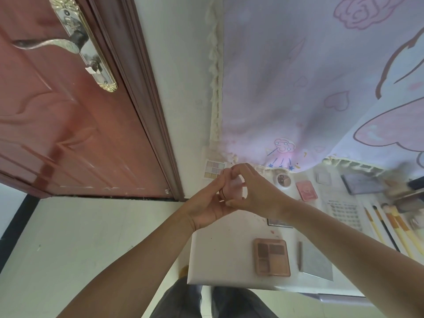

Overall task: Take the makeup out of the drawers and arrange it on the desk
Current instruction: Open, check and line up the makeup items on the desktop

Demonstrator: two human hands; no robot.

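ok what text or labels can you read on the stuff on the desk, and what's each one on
"dlla", or letters close to that, seen sideways and uncertain: on the lid of the round compact
Rows of small print on the white card: too small and blurred to read
Emblem on the pink compact: blurred, no words legible
Pink container held between left hand and right hand: no text visible

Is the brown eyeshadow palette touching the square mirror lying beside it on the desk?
Apart. The head view shows bare white desk between the brown eyeshadow palette and the square mirror.
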